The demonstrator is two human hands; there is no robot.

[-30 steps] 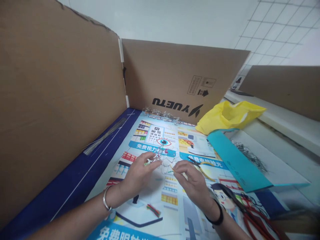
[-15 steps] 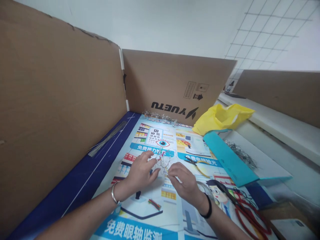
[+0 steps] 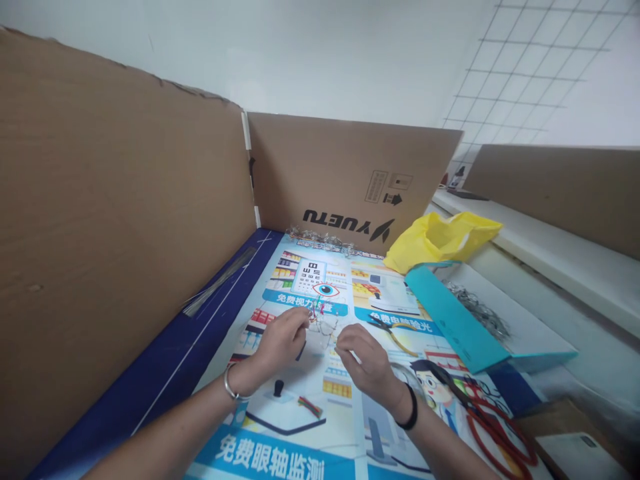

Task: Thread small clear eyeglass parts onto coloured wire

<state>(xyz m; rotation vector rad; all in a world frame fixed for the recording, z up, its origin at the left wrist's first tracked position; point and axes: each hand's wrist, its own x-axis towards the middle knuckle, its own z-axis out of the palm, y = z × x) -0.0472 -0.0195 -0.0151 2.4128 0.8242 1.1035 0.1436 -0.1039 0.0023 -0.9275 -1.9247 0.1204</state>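
Between my hands, above the printed poster sheet, is a thin bent-wire piece [image 3: 326, 325] with small red and coloured bits. Its exact shape is hard to make out against the print. My left hand [image 3: 284, 343], with a silver bangle at the wrist, is closed at the wire's left side, its fingertips pressed together. On the right, my right hand [image 3: 367, 363] has curled fingers and pinches the wire's edge; a black band circles that wrist. Below the hands lies a small bundle of coloured strips [image 3: 310, 407]. Yellow-handled pliers [image 3: 400, 337] rest just beyond my right hand.
Cardboard panels [image 3: 125, 200] stand at the left and back. Scissors with red handles [image 3: 500, 433] lie at front right, near a teal box [image 3: 450, 320] of tangled wires [image 3: 480, 313] and a yellow bag [image 3: 440, 240]. Straight wires [image 3: 220, 283] lie left; wire pieces [image 3: 320, 239] line the back.
My left hand's fingers have gone from spread to pressed together at the wire piece. My right hand keeps its pinch in nearly the same place. The camera view has shifted slightly.
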